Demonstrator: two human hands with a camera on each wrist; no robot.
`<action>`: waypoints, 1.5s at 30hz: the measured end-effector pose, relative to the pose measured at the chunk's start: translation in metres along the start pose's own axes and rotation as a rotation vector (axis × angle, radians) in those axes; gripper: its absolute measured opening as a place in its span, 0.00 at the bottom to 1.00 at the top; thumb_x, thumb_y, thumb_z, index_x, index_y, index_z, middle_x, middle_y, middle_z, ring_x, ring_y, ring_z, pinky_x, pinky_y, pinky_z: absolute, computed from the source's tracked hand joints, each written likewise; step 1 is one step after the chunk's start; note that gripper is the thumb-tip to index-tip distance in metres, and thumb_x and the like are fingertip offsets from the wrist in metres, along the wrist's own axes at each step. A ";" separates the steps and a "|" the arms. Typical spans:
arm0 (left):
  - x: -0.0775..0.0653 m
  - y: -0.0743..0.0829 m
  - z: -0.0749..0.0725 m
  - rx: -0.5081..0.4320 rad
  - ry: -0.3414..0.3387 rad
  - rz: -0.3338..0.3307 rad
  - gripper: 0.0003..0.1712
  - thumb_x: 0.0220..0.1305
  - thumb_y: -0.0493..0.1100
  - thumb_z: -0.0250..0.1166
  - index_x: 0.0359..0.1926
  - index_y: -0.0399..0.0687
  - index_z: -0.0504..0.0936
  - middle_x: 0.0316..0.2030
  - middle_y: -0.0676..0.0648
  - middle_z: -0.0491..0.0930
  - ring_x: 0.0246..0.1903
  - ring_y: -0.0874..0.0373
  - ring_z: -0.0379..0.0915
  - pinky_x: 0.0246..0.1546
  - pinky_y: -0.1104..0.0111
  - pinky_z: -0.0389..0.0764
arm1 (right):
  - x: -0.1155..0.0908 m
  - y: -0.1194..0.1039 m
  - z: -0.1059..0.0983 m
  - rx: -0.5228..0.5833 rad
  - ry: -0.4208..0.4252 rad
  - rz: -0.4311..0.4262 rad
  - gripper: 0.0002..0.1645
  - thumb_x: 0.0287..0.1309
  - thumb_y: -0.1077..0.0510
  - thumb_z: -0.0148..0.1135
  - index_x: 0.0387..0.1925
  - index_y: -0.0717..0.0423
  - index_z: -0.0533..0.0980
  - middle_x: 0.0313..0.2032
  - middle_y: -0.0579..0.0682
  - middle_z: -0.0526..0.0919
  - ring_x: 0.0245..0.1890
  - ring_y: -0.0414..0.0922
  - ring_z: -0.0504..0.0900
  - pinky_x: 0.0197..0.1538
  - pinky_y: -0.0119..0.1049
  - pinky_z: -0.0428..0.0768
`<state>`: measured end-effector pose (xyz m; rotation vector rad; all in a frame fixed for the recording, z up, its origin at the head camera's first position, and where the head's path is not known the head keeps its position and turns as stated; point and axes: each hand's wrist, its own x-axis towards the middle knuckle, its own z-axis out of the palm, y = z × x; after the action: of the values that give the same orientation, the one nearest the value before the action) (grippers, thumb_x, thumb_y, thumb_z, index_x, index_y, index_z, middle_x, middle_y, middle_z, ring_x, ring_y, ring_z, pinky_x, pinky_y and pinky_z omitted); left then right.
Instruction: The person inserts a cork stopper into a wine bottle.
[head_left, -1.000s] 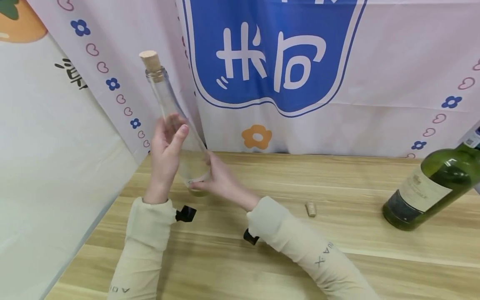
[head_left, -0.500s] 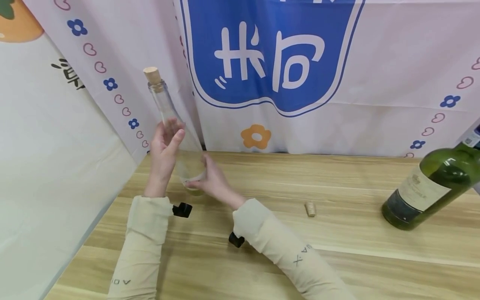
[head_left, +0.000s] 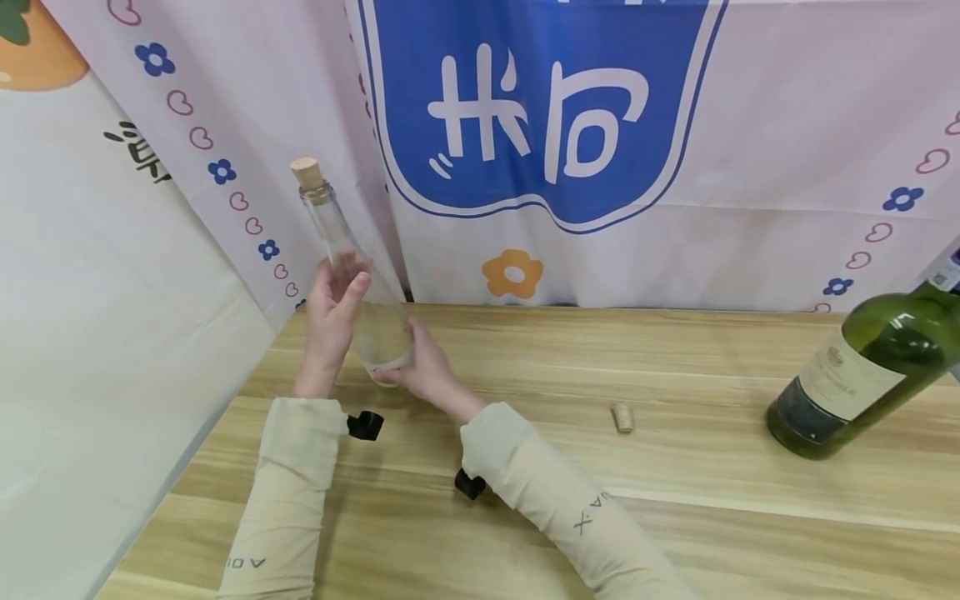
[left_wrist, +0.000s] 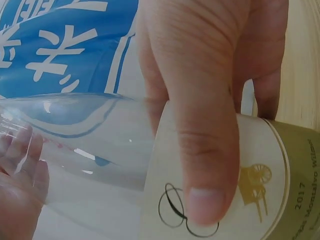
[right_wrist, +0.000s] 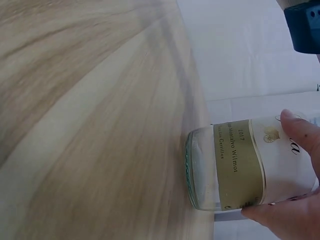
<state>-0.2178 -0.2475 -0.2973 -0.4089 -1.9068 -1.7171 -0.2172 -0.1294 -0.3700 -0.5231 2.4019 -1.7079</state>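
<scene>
A clear glass wine bottle, tilted with its neck up and to the left, has a cork standing partly out of its mouth. My left hand holds the bottle's upper body, its fingers partly seen through the glass. Lower down, my right hand grips the labelled part near the base; its thumb lies across the pale label in the left wrist view. In the right wrist view the bottle's base is close to the tabletop, and contact cannot be told.
A second cork lies on the wooden table to the right of my hands. Farther right stands a green wine bottle with a cream label. A printed cloth hangs behind the table.
Both hands have lowered the clear bottle and drawn it slightly left at the base. The loose cork and the green bottle have stayed put.
</scene>
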 end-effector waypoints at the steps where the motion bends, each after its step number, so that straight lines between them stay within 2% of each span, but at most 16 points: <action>1: 0.000 -0.001 0.000 -0.011 -0.002 -0.003 0.17 0.63 0.32 0.54 0.52 0.46 0.69 0.42 0.55 0.76 0.46 0.60 0.71 0.51 0.72 0.69 | 0.000 0.000 0.000 0.000 0.000 0.000 0.55 0.40 0.55 0.74 0.66 0.57 0.52 0.62 0.55 0.63 0.60 0.49 0.65 0.60 0.40 0.65; 5: 0.000 -0.004 -0.002 -0.056 -0.026 0.001 0.18 0.63 0.34 0.56 0.54 0.49 0.68 0.44 0.54 0.76 0.46 0.60 0.71 0.51 0.72 0.69 | 0.000 0.002 -0.002 -0.007 -0.004 -0.033 0.54 0.40 0.59 0.74 0.66 0.57 0.52 0.61 0.55 0.65 0.58 0.50 0.66 0.59 0.41 0.66; 8: 0.001 -0.004 -0.002 -0.054 -0.030 -0.025 0.23 0.62 0.36 0.58 0.58 0.44 0.65 0.47 0.51 0.74 0.48 0.58 0.69 0.53 0.70 0.68 | -0.001 0.006 -0.005 -0.060 -0.030 -0.097 0.55 0.37 0.63 0.75 0.65 0.57 0.53 0.59 0.55 0.66 0.57 0.49 0.67 0.60 0.40 0.66; 11: -0.002 -0.002 0.000 0.006 0.035 -0.061 0.35 0.57 0.39 0.63 0.63 0.39 0.58 0.55 0.46 0.70 0.54 0.58 0.65 0.58 0.69 0.63 | -0.006 0.012 -0.011 -0.147 -0.093 -0.144 0.54 0.36 0.64 0.74 0.64 0.59 0.54 0.59 0.55 0.66 0.58 0.48 0.66 0.61 0.39 0.63; 13: -0.004 0.001 0.002 0.062 0.120 -0.036 0.40 0.55 0.39 0.66 0.65 0.39 0.55 0.59 0.44 0.66 0.58 0.57 0.61 0.61 0.69 0.60 | -0.012 0.014 -0.017 -0.204 -0.150 -0.140 0.52 0.39 0.62 0.74 0.64 0.61 0.54 0.59 0.56 0.65 0.60 0.49 0.65 0.63 0.39 0.62; 15: -0.007 0.004 0.006 0.103 0.238 0.048 0.39 0.52 0.35 0.67 0.63 0.36 0.57 0.59 0.43 0.65 0.59 0.56 0.60 0.62 0.68 0.57 | -0.019 0.017 -0.024 -0.243 -0.207 -0.119 0.51 0.42 0.60 0.72 0.65 0.63 0.53 0.61 0.57 0.63 0.61 0.50 0.63 0.63 0.40 0.61; 18: -0.012 0.009 0.015 0.176 0.383 0.261 0.27 0.51 0.29 0.65 0.53 0.32 0.67 0.51 0.43 0.71 0.53 0.54 0.65 0.59 0.64 0.61 | -0.031 0.016 -0.036 -0.306 -0.273 -0.066 0.52 0.47 0.56 0.70 0.66 0.66 0.50 0.64 0.61 0.59 0.64 0.52 0.59 0.64 0.42 0.59; 20: -0.017 0.012 0.021 0.252 0.406 0.401 0.20 0.50 0.27 0.63 0.46 0.30 0.71 0.45 0.41 0.74 0.49 0.53 0.68 0.56 0.63 0.65 | -0.038 0.015 -0.045 -0.375 -0.305 -0.037 0.51 0.49 0.53 0.68 0.66 0.67 0.49 0.65 0.62 0.57 0.64 0.53 0.58 0.64 0.42 0.58; 21: -0.019 0.012 0.024 0.297 0.390 0.468 0.17 0.50 0.26 0.63 0.43 0.29 0.72 0.42 0.40 0.75 0.47 0.52 0.69 0.54 0.63 0.66 | -0.042 0.014 -0.049 -0.407 -0.319 -0.027 0.51 0.49 0.53 0.67 0.66 0.68 0.50 0.65 0.62 0.57 0.64 0.53 0.57 0.64 0.42 0.58; 23: -0.024 0.013 0.030 0.373 0.317 0.577 0.15 0.49 0.26 0.63 0.41 0.28 0.73 0.39 0.37 0.77 0.44 0.52 0.71 0.52 0.64 0.69 | -0.050 0.012 -0.057 -0.477 -0.348 -0.013 0.50 0.51 0.51 0.66 0.65 0.69 0.50 0.64 0.63 0.59 0.63 0.53 0.60 0.64 0.41 0.59; 26: -0.029 0.010 0.037 0.436 0.147 0.688 0.13 0.51 0.29 0.62 0.40 0.28 0.74 0.36 0.35 0.77 0.39 0.50 0.73 0.49 0.69 0.71 | -0.063 0.008 -0.070 -0.560 -0.389 -0.014 0.48 0.52 0.51 0.64 0.64 0.70 0.52 0.62 0.64 0.61 0.62 0.54 0.63 0.63 0.41 0.61; 28: -0.031 0.007 0.042 0.446 0.027 0.723 0.13 0.54 0.33 0.61 0.39 0.28 0.74 0.34 0.36 0.77 0.35 0.49 0.73 0.46 0.71 0.72 | -0.072 0.007 -0.078 -0.617 -0.413 -0.021 0.46 0.53 0.50 0.64 0.64 0.70 0.53 0.60 0.65 0.63 0.60 0.55 0.64 0.62 0.42 0.62; 31: -0.034 0.003 0.050 0.465 -0.131 0.734 0.14 0.60 0.38 0.58 0.41 0.28 0.75 0.34 0.37 0.77 0.32 0.49 0.73 0.40 0.71 0.74 | -0.085 0.005 -0.089 -0.697 -0.449 -0.025 0.44 0.53 0.49 0.63 0.62 0.70 0.57 0.60 0.65 0.65 0.60 0.55 0.65 0.62 0.43 0.63; 36: -0.039 -0.002 0.063 0.565 -0.351 0.686 0.14 0.57 0.37 0.59 0.43 0.32 0.74 0.35 0.41 0.78 0.30 0.53 0.74 0.32 0.66 0.77 | -0.101 0.008 -0.110 -0.788 -0.506 -0.015 0.41 0.53 0.46 0.63 0.60 0.68 0.62 0.57 0.61 0.69 0.57 0.53 0.69 0.59 0.42 0.67; 40: -0.043 -0.005 0.075 0.655 -0.555 0.588 0.15 0.57 0.38 0.61 0.45 0.38 0.74 0.38 0.45 0.79 0.32 0.58 0.74 0.29 0.69 0.75 | -0.114 0.008 -0.130 -0.815 -0.534 0.042 0.39 0.52 0.46 0.63 0.59 0.65 0.64 0.57 0.59 0.70 0.55 0.52 0.70 0.57 0.43 0.69; 45: -0.047 -0.009 0.092 0.746 -0.800 0.472 0.14 0.60 0.43 0.61 0.45 0.42 0.75 0.37 0.48 0.80 0.34 0.60 0.75 0.33 0.70 0.76 | -0.131 0.009 -0.155 -0.809 -0.528 0.095 0.37 0.52 0.47 0.64 0.58 0.64 0.66 0.56 0.59 0.71 0.53 0.54 0.72 0.55 0.49 0.70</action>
<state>-0.2018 -0.1530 -0.3357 -1.2302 -2.5166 -0.4645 -0.1464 0.0578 -0.3359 -0.8019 2.5303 -0.3984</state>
